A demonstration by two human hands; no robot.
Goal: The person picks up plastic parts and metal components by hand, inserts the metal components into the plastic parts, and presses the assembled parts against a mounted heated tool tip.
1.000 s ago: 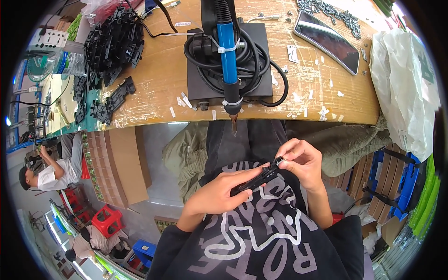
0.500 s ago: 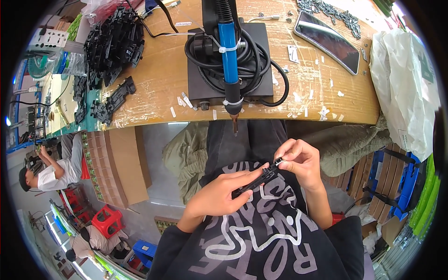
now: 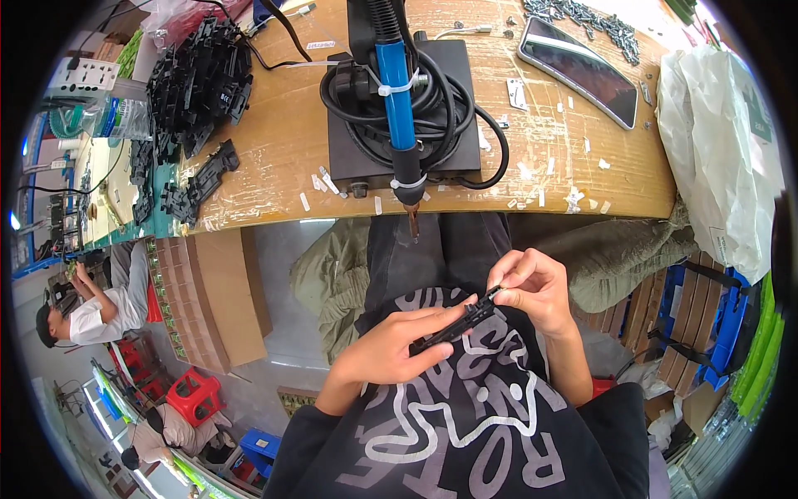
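Note:
A narrow black plastic part (image 3: 455, 326) is held tilted above my lap, its upper end toward the right. My left hand (image 3: 392, 343) grips its lower length, fingers along the top and thumb beneath. At the upper end, the fingertips of my right hand (image 3: 532, 287) pinch the part's tip. Whether a smaller piece sits between those fingertips is hidden. Above my lap, past the table's front edge, hangs a blue-handled soldering-iron-like tool (image 3: 396, 100) with its copper-coloured tip downward.
The tool stands before a black box (image 3: 345, 154) with coiled cable. Black plastic parts (image 3: 199, 83) are heaped at left. A phone (image 3: 580, 73), many small screws (image 3: 594, 21) and paper scraps lie on the table (image 3: 274, 179). A white bag (image 3: 715, 158) hangs right; two people sit at far left.
The view has shifted slightly, so the table items sit a little further left. Both hands keep their hold on the black part, which is turned slightly.

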